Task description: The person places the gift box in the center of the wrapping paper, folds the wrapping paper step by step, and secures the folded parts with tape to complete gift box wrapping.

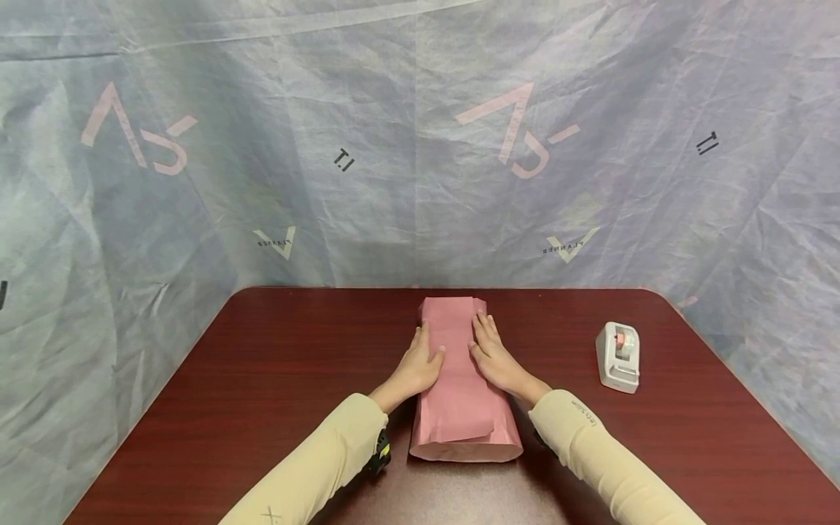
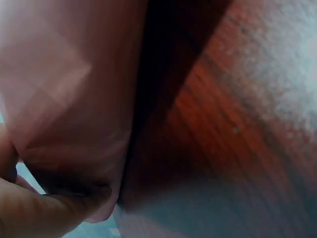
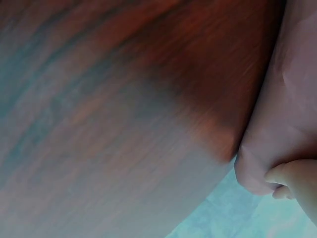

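Pink paper package (image 1: pixel 459 386): underside hidden; long sides partly covered by the left hand (image 1: pixel 416 368) and right hand (image 1: pixel 496 359). Left of the package, a black wrist device (image 1: pixel 379 453) is partly concealed by the left sleeve (image 1: pixel 328 452). The tabletop (image 1: pixel 197 408), nearer than the package, is cut off by the head view's bottom edge. Both wrist views crop package and hands; tabletop beside the package blurred. Tape dispenser (image 1: pixel 619 357), right of package: tape end too small to tell.
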Action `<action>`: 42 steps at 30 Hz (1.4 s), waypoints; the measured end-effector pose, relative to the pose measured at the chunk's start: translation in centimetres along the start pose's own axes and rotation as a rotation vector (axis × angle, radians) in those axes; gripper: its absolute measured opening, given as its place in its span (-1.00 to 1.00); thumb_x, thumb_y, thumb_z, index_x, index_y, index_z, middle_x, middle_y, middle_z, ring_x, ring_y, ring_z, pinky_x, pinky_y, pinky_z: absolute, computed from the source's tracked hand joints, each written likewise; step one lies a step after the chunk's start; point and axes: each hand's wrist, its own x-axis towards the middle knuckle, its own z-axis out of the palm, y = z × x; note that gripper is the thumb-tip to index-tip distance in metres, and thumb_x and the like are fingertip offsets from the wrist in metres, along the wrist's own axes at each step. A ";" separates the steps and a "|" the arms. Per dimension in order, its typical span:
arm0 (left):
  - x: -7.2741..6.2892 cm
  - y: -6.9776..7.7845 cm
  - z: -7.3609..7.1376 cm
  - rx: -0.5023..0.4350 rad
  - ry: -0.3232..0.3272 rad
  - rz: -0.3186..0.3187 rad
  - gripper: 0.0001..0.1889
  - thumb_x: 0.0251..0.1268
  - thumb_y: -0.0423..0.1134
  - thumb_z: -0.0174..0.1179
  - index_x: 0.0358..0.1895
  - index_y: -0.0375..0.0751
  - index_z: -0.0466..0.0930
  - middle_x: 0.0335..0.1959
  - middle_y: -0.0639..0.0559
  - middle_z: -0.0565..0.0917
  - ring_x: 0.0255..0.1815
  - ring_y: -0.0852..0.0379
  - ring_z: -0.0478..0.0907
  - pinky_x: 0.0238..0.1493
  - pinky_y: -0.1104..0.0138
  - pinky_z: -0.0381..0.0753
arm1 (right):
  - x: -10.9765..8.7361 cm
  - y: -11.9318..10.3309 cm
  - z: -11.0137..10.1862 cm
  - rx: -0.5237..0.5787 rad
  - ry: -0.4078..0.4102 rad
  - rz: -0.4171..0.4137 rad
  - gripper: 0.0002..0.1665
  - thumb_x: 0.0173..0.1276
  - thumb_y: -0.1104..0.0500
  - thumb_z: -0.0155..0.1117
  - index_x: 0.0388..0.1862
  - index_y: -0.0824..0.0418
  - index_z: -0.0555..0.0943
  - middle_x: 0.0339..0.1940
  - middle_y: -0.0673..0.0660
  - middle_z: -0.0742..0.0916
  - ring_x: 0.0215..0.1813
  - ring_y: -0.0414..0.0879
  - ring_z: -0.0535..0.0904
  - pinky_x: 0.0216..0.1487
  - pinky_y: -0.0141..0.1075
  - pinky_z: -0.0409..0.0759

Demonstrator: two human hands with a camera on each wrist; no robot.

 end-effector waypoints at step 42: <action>0.5 0.2 -0.3 0.646 -0.066 0.147 -0.36 0.43 0.06 -0.36 0.43 -0.27 -0.08 0.47 -0.20 -0.07 0.48 -0.13 -0.18 0.39 0.01 -0.02 | -0.7 0.6 -1.4 -0.090 -0.058 0.056 -0.28 0.42 0.17 -0.11 0.37 0.54 -0.07 0.44 0.44 -0.03 0.45 0.31 -0.23 0.38 0.14 -0.13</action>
